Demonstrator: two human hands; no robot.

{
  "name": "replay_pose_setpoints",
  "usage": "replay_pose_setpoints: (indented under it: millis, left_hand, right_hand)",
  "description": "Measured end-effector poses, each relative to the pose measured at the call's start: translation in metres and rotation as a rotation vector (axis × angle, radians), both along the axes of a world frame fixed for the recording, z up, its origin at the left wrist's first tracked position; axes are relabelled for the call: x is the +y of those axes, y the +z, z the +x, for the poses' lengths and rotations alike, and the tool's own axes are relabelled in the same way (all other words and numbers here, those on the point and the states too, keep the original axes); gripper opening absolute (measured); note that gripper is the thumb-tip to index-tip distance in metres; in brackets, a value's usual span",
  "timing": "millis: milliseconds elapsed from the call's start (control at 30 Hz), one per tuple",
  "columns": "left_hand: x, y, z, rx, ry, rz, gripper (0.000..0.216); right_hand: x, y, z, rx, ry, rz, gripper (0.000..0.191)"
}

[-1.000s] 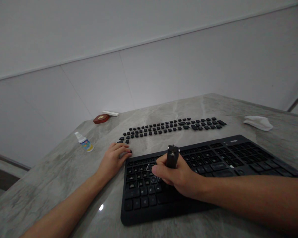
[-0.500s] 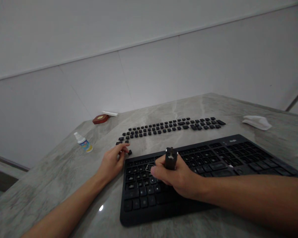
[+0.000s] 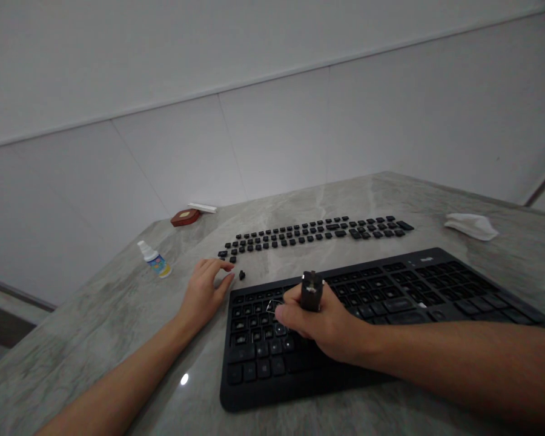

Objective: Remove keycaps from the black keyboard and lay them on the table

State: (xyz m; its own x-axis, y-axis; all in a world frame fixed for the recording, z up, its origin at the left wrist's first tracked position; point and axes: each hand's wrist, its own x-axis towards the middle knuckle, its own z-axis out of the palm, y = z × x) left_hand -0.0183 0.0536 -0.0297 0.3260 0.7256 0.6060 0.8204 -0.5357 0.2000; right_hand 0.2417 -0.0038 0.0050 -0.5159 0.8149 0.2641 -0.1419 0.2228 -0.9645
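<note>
Lying toward five o'clock, the keyboard (image 3: 376, 293) has its long axis running roughly nine-to-three; the right hand (image 3: 333, 324) grips a black tool (image 3: 312, 292), apparently pointing toward nine; the left hand (image 3: 203, 289) gapes beside a loose keycap (image 3: 242, 275).

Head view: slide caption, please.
Right hand grips a black-handled wire puller over a black plastic keyboard; left hand beside a small loose black keycap.

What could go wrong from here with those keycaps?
The loose keycap lies apart from the laid-out rows, so its place could get muddled. The left hand, open beside it, might brush keycaps out of line. The right hand holds a tool whose wire loop could, if it slips, scrape the keyboard.
</note>
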Motion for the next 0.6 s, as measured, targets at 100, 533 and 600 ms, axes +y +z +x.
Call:
replay_pose_setpoints:
  millis: [100, 533, 600]
  left_hand:
    - [0.002, -0.001, 0.000, 0.008, -0.009, 0.046, 0.014]
    - [0.036, 0.003, 0.011, 0.078, -0.258, -0.004, 0.021]
    - [0.042, 0.003, 0.011, 0.083, -0.274, 0.035, 0.020]
  right_hand:
    - [0.000, 0.001, -0.003, -0.001, -0.007, -0.005, 0.041]
    - [0.001, 0.000, -0.004, -0.021, 0.008, 0.041, 0.041]
    - [0.001, 0.000, -0.004, -0.015, 0.008, 0.036, 0.041]
